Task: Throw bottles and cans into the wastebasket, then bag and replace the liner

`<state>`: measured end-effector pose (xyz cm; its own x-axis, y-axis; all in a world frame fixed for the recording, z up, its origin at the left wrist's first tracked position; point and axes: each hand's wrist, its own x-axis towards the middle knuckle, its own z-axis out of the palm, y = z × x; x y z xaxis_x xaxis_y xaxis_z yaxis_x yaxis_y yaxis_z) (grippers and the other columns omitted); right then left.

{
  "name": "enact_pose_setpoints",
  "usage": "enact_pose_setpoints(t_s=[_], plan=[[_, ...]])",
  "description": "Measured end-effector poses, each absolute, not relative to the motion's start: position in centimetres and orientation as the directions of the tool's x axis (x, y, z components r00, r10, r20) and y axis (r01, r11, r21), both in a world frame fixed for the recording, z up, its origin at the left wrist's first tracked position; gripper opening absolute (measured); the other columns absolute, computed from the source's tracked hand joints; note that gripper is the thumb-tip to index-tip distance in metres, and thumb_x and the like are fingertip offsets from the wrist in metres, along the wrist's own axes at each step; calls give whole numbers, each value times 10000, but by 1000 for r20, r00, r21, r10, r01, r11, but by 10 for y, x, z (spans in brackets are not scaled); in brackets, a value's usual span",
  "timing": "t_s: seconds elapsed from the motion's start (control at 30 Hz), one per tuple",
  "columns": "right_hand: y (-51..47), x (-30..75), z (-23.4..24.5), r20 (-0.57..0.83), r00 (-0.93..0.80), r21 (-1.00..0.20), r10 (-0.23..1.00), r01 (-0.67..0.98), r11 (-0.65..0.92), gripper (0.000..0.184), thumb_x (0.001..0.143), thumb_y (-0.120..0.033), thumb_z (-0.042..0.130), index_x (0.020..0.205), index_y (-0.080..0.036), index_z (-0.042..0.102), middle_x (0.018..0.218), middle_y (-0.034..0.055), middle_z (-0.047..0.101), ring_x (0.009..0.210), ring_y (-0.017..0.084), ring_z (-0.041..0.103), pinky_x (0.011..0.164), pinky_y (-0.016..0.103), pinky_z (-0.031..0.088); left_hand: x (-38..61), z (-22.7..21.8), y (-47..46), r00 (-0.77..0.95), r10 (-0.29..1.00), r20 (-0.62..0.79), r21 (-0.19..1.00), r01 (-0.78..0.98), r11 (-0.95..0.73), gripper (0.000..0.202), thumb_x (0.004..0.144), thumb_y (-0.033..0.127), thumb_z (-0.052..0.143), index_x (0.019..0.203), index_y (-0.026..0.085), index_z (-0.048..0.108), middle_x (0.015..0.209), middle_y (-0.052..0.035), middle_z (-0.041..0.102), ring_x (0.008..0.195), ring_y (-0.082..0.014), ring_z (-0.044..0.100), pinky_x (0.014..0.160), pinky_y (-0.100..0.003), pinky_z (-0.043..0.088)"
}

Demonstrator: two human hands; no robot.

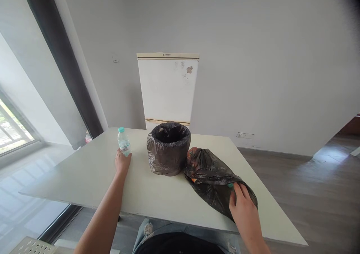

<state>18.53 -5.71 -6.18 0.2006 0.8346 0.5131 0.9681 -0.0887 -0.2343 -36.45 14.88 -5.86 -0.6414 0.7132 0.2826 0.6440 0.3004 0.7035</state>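
The left hand grips the upright bottle low, left of the bin on the worktop, while the right hand, fingers bent, grip unclear, touches the bag right of the bin.

Bright daylight comes from the window left of the table, its panes nearly washed out. Pale streaks of glare lie on the glossy surface beside the table's left edge, and a hazy patch shines on the floor far to its right. Small highlights glint on the black bag atop it. Wide-angle stretch slants the table's sides; a dark blur clouds the corner high to its right.
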Motion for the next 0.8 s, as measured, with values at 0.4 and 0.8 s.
enact_pose_setpoints(t_s=[0.4,0.8], plan=[[-33,196,-78,529,176,-105,830,984,-142,258,970,-319,491,997,-128,662,966,198,718,960,361,631,900,452,481,-361,-55,145,-656,703,275,730,619,291,797,790,357,768,1486,159,432,1493,-210,571,1415,-398,515,1169,-494,408],[-88,168,12,752,400,-509,523,857,76,332,989,-424,566,1169,-169,681,1118,151,705,733,211,675,695,342,512,-331,-7,78,-757,434,489,793,593,140,564,981,473,546,1411,116,475,1420,-221,527,1360,-332,528,1094,-469,493]])
